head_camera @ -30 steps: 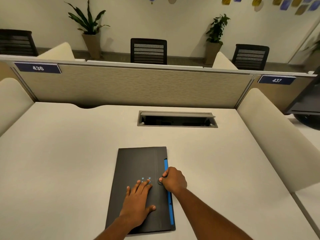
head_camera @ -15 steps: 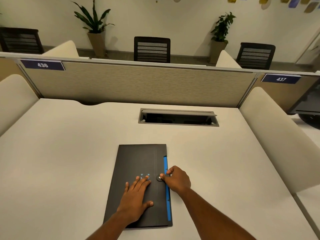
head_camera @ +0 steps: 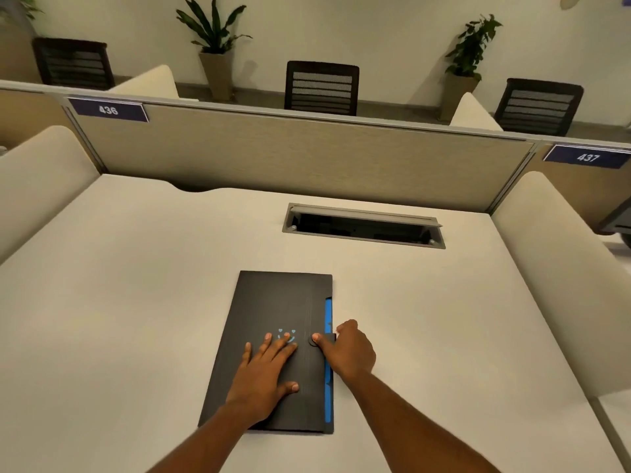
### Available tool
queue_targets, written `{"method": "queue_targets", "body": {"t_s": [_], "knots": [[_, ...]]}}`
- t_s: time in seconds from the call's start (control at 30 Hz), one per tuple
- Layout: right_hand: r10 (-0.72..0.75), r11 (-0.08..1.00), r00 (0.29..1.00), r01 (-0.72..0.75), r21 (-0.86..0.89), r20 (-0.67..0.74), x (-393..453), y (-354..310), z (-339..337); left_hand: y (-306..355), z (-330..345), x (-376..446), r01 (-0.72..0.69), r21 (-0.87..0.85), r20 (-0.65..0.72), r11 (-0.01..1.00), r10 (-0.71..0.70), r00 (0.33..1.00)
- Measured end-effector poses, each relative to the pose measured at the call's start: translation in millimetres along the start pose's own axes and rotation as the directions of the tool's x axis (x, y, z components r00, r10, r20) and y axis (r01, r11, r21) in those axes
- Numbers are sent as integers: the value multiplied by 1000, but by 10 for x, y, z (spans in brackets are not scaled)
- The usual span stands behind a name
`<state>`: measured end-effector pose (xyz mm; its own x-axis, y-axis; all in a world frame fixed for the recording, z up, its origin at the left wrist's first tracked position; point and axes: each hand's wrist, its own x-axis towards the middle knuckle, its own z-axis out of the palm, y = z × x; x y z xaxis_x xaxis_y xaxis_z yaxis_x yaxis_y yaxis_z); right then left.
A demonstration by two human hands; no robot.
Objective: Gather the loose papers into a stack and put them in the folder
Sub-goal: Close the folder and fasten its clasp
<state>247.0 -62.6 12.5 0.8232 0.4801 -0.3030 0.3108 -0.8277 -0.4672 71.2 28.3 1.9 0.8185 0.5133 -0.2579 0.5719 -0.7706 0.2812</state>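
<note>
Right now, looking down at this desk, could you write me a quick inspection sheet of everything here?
Surface: pale beige desk, bare apart from the folder.
Job's things: flat black folder with a blue edge strip, lying closed; no loose papers seen.
Clutter: nothing seen.
Hands: left hand lies flat, palm down, on the folder; right hand presses its thumb on the round black snap button at the folder's right edge.
Cables: nothing seen; the grey cable hatch in the desk stands open, its inside dark.
Surroundings: beige partition with number plates 436 and 437; black mesh chairs and potted plants behind it.
</note>
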Motion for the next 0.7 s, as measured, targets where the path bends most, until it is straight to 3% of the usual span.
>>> {"method": "queue_targets", "body": {"t_s": [0.1,0.2,0.27,0.33,0.43,0.57,0.7], "knots": [[6,998,998,-1,68,-61,-124,-6,68,-126,-24,-64,81,-59,-134,995,-88,987],[66,988,997,-60,141,-35,-96,31,178,-367,-111,-120,277,-219,-312,936,-336,889],[90,987,996,-86,133,-25,-59,45,255,-519,-216,-149,428,-362,-267,828,-533,803],[108,989,994,-104,108,-33,-99,9,270,-639,-293,-138,488,-415,-190,768,-598,779],[141,983,989,-135,126,-34,-192,-73,328,-856,-371,-67,464,-448,-97,764,-557,824],[229,932,974,-220,288,2,-344,-271,308,-1075,-471,54,509,-589,87,628,-576,813],[293,871,956,-277,405,22,-429,-432,328,-1164,-625,85,461,-723,163,515,-520,838]]}}
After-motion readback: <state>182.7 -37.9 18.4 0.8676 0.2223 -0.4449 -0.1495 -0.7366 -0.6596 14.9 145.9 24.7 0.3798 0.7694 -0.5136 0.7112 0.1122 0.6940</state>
